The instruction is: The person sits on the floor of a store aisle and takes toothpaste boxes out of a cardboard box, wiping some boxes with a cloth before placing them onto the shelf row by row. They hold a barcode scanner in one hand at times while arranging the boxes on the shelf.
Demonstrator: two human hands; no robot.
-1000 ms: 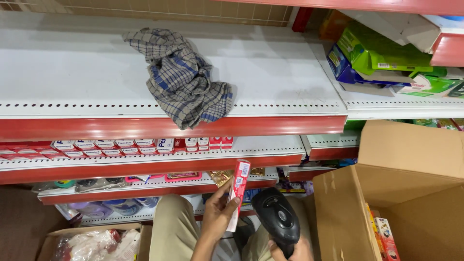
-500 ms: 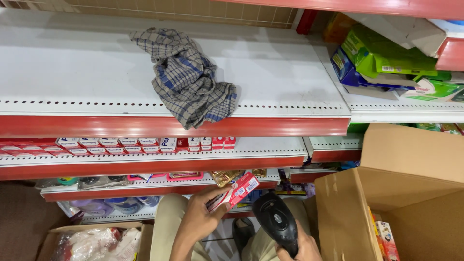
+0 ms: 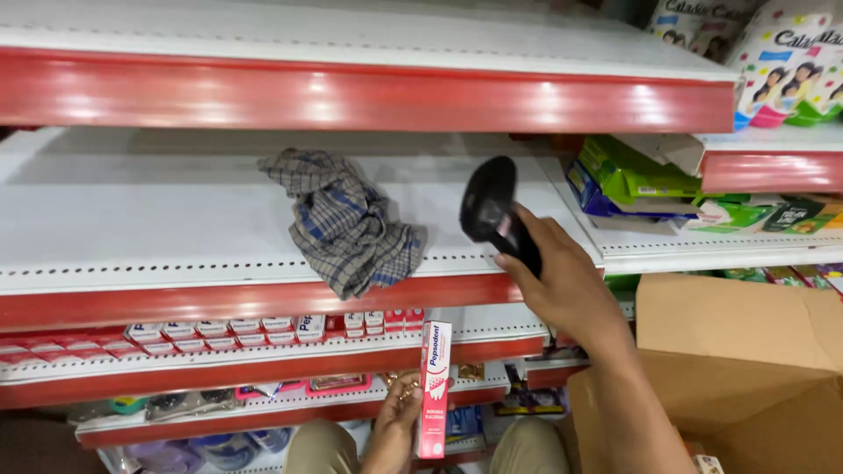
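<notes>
Red-and-white carton (image 3: 434, 389) stands upright at lower centre, gripped by the left hand (image 3: 397, 414) below the red shelf edge (image 3: 263, 303); right hand (image 3: 562, 281) closed around black scanner (image 3: 492, 206), over open shelf beside checked cloth (image 3: 344, 221); brown box (image 3: 746, 369) cut off right.

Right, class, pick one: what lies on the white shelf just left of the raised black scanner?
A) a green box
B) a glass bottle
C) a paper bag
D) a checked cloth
D: a crumpled blue-and-grey checked cloth lies on the white shelf, left of the black scanner in the right hand.
</notes>
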